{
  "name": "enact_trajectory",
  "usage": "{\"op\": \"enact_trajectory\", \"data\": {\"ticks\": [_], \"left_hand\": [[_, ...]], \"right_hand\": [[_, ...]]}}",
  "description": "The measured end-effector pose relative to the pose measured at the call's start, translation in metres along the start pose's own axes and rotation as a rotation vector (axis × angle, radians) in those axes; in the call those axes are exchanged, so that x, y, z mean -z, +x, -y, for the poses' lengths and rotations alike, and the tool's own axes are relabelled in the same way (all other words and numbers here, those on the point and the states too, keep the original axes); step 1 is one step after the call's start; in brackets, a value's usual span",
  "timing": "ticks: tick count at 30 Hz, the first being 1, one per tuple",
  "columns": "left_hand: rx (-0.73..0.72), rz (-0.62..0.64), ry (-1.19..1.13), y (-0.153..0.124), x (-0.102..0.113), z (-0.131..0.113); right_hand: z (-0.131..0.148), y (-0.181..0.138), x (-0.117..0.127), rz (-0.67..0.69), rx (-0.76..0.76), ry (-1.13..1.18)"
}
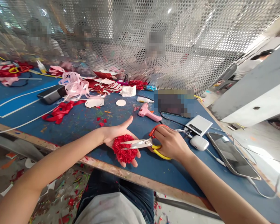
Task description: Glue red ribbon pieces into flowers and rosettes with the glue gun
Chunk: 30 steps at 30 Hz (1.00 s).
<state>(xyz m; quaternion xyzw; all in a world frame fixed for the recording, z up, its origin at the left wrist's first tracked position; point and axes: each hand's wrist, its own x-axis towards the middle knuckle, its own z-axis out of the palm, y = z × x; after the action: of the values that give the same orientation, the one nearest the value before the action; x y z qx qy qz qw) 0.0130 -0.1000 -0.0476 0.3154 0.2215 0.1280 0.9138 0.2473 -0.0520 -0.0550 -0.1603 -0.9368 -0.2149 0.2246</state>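
Note:
My left hand [110, 137] is palm up over the front of the table, cradling a round, shaggy red pom-pom [125, 155]. Its thumb points away and the fingertips show beyond and below the pom-pom. My right hand [171, 141] grips scissors [140, 144] with one red and one yellow handle loop. The blades lie across the upper face of the pom-pom, slightly parted, with their tips among its red strands. Just beyond my hands are small red scraps [101, 121] and a pink glue gun [149, 112].
Pink ribbon [74, 82], red ribbon [60, 112] and red-and-white cut pieces [105, 85] lie toward the back left, near a black box [51, 94]. At right are a white power bank [199, 125], an earbud case [199, 142], a phone [233, 155] and cables. A perforated metal screen [121, 40] stands behind.

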Motion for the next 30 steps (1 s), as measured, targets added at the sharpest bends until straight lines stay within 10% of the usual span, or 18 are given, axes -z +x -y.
{"op": "enact_trajectory", "data": {"ticks": [21, 26, 30], "left_hand": [[-0.018, -0.052, -0.011, 0.009, 0.005, 0.004], [-0.091, -0.251, 0.134, 0.001, 0.001, -0.003], [-0.428, -0.579, 0.413, -0.009, 0.001, -0.015]], "right_hand": [[0.005, 0.0, -0.002, -0.083, 0.083, -0.165], [-0.004, -0.003, 0.002, -0.11, 0.078, -0.196], [-0.018, -0.01, 0.008, -0.148, 0.007, -0.248]]}}
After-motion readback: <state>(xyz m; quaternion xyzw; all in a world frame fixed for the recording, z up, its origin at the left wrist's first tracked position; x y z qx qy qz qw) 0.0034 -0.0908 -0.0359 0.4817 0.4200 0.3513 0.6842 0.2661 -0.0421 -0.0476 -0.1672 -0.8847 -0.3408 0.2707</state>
